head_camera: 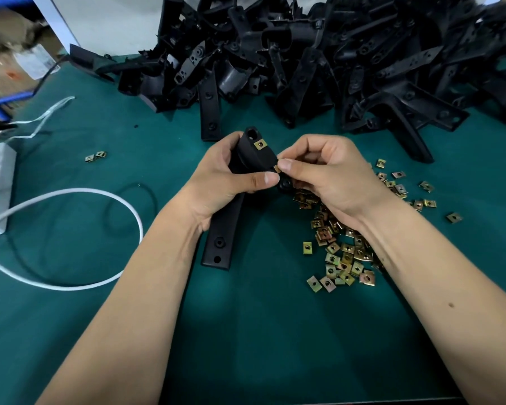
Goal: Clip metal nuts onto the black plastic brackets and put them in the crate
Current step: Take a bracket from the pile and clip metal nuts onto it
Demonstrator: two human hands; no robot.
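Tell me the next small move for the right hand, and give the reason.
Probably push the clip nut fully onto the bracket edge. The right hand pinches it there, seemingly only partly seated, while the left hand steadies the bracket. One seated nut already sits higher up.

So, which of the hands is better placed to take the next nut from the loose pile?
The right hand: the loose nuts lie directly under and beside it, while the left hand is wrapped around the bracket, steadying it.
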